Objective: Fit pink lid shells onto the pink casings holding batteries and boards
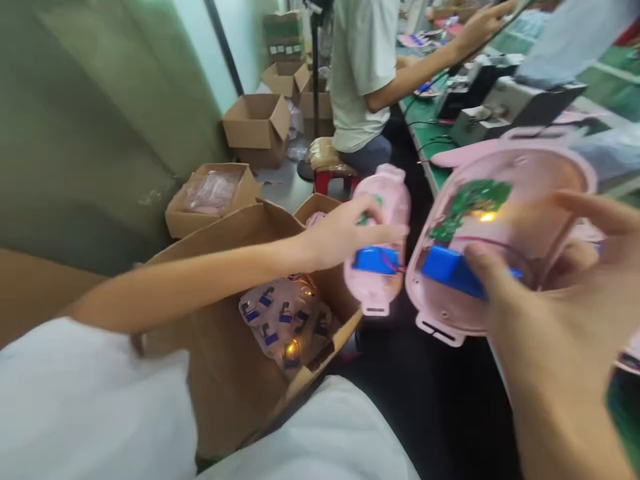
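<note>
My left hand (345,233) grips a small pink plastic casing (393,207) from the side, with a blue battery pack (375,260) and red wires inside it. My right hand (545,313) holds a larger, open pink casing half (520,167) close to the camera. My right thumb rests on its blue battery pack (450,270). A green circuit board (473,203) sits in that half, with a yellow light glowing (485,216) on it. Red wire runs across the casing's inside.
Below my left arm, an open cardboard box (225,333) holds a clear bag of small parts with blue tags (285,320). Further cardboard boxes (257,130) stand along the wall. A seated co-worker (363,80) works at a green workbench (425,127) with machines (510,107).
</note>
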The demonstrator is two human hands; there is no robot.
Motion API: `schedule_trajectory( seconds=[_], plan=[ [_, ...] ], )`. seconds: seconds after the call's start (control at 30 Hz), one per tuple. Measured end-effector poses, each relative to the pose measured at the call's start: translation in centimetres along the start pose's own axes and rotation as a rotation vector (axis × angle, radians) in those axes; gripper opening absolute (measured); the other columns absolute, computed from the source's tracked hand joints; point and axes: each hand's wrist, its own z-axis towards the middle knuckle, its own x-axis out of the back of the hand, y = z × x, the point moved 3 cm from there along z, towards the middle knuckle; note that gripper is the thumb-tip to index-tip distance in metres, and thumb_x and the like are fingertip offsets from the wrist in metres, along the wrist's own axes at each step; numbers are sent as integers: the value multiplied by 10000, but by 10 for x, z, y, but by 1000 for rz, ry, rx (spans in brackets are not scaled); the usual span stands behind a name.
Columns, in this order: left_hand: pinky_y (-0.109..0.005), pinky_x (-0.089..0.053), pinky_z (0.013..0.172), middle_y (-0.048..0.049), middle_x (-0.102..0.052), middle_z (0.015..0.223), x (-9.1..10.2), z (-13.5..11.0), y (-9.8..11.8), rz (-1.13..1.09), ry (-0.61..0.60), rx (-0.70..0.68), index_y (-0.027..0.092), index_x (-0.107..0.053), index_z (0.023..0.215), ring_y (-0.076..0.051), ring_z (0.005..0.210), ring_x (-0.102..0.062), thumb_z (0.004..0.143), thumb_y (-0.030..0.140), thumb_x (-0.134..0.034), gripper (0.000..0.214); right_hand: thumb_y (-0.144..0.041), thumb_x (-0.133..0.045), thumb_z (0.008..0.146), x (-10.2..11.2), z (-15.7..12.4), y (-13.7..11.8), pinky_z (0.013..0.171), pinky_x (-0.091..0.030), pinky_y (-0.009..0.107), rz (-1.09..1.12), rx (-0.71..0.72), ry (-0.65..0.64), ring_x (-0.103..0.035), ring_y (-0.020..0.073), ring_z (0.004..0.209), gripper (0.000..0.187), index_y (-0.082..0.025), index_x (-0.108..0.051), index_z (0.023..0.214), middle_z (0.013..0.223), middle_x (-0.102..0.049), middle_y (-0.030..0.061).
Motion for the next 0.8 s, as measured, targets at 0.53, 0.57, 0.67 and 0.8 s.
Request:
schedule_trajectory(
  seconds=[0.53,0.57,0.67,0.8],
  plan=[
    [-403,-525,967,-75,-724,1086,-24,-75,-169,-1066,503,543,179,-604,1204,-306,1074,-664,832,607,-599,567,-38,-318,905,-168,-75,-124,709,-534,384,-323,147,-979,-534,322,1014,415,80,-507,1255,1061,-537,268],
    [-386,-537,944,-55,-726,1056,-25,-76,-178,-1025,534,575,200,-585,1212,-286,1034,-679,802,559,-660,550,-48,-359,892,-172,-79,-124,752,-542,418,-281,177,-1019,-531,330,1029,435,91,-495,1281,1083,-538,274],
    [-352,-546,914,-12,-716,1039,-25,-81,-201,-937,586,584,254,-527,1238,-239,975,-692,747,406,-738,555,-121,-507,848,-177,-89,-115,942,-527,433,-161,323,-1089,-538,297,1063,524,38,-497,1348,1159,-568,220],
    [-373,-570,857,-47,-710,1053,-22,-94,-243,-864,523,597,214,-574,1145,-263,958,-687,725,462,-737,514,-155,-475,876,-147,-103,-74,928,-570,361,132,265,-869,-560,239,1124,402,-138,-600,1257,1295,-557,109]
  ],
)
